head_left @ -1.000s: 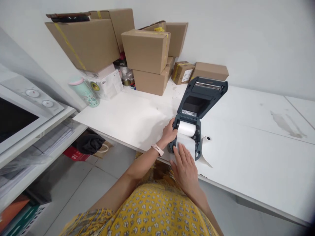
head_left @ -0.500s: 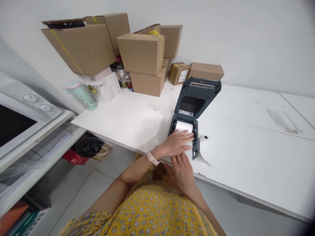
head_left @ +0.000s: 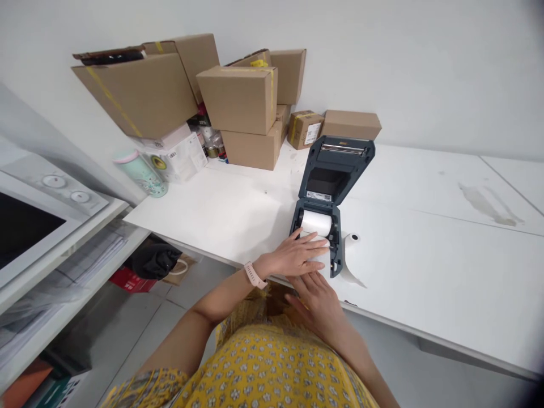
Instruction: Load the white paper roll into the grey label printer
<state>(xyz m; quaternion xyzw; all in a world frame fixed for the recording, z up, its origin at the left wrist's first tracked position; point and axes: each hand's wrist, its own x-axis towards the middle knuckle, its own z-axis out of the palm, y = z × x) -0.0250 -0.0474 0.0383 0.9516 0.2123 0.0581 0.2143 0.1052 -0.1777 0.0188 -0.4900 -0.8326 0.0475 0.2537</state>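
A dark grey label printer (head_left: 339,226) stands on the white table with its lid (head_left: 331,170) raised. Inside it sits a white paper roll (head_left: 316,222), its paper leading down toward the front edge. My left hand (head_left: 297,255), with a pink wristband, lies with fingers spread over the paper in the printer's front part. Just below it, at the printer's front edge, my right hand (head_left: 318,297) has its fingers stretched out by the paper's end, partly under my left hand. A small loose roll (head_left: 352,240) with a curled strip stands right of the printer.
Cardboard boxes (head_left: 238,99) are stacked at the back left, with two smaller boxes (head_left: 305,129) (head_left: 352,124) behind the printer. A mint tumbler (head_left: 142,173) stands at the table's left end. A microwave (head_left: 42,209) is on a shelf at far left.
My left hand has slid slightly down toward the printer's front, showing more of the roll. My right hand has moved slightly down. The camera view has shifted a little.
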